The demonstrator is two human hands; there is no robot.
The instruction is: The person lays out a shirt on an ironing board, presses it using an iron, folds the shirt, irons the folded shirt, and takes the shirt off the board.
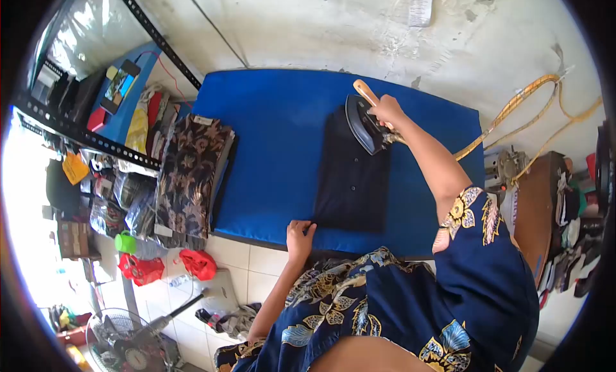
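Note:
My right hand (389, 111) is closed on the wooden handle of an iron (360, 127). The iron rests over the upper part of a folded dark buttoned shirt (351, 195), its soleplate edge facing left. That shirt lies flat on a blue padded ironing table (269, 141). At the table's front edge is my left hand (299, 236), near the shirt's lower left corner. Its fingers are curled, and whatever they may pinch is hidden.
Folded patterned clothes (189, 173) are stacked at the table's left side. A wrapped hose (507, 115) runs from the iron to the right wall. A metal shelf holds a phone (120, 86). On the floor at lower left stands a fan (125, 346).

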